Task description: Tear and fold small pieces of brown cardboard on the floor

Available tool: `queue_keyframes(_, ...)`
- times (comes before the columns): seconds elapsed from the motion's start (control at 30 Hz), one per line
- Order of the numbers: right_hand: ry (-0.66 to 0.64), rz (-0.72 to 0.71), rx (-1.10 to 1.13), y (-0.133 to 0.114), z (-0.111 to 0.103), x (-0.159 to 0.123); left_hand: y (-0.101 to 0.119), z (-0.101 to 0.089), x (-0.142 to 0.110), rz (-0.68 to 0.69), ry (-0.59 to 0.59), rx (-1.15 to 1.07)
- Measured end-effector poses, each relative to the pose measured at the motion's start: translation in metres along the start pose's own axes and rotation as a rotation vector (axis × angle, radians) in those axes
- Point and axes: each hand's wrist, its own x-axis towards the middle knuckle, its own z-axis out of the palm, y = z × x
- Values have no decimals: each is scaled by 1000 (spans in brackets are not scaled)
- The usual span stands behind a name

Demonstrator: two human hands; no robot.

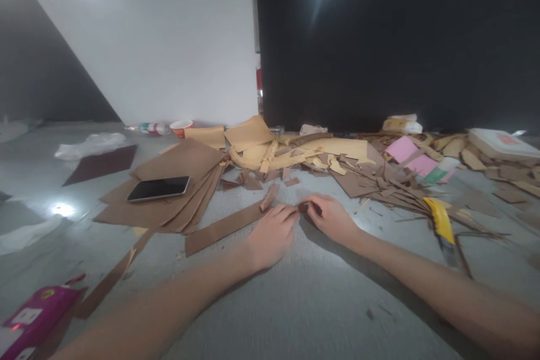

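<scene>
The right hand (335, 222) has its grip pinched on one small dark-brown scrap (302, 208); whether the left hand (272, 236), beside it, grasps anything, I cannot tell. One long, flat brown strip (225, 230) lies on the grey worktop (261, 315) by the left hand.

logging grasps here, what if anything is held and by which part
The right hand has a brown cardboard piece by one end in its grip; the left hand meets it from the other side, its hold hidden.
</scene>
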Motion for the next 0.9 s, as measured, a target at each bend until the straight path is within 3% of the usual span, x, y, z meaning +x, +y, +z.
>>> queue_keyframes(0.2,-14,16,71,-4,-2,-1,0,1,-1,-16,-13,18)
queue_keyframes(0.4,8,26,-42,1,2,-1,0,0,-1,-11,-12,18)
queue_keyframes(0.9,-54,-103,61,-3,-3,-5,-1,1,-2,-5,-29,77)
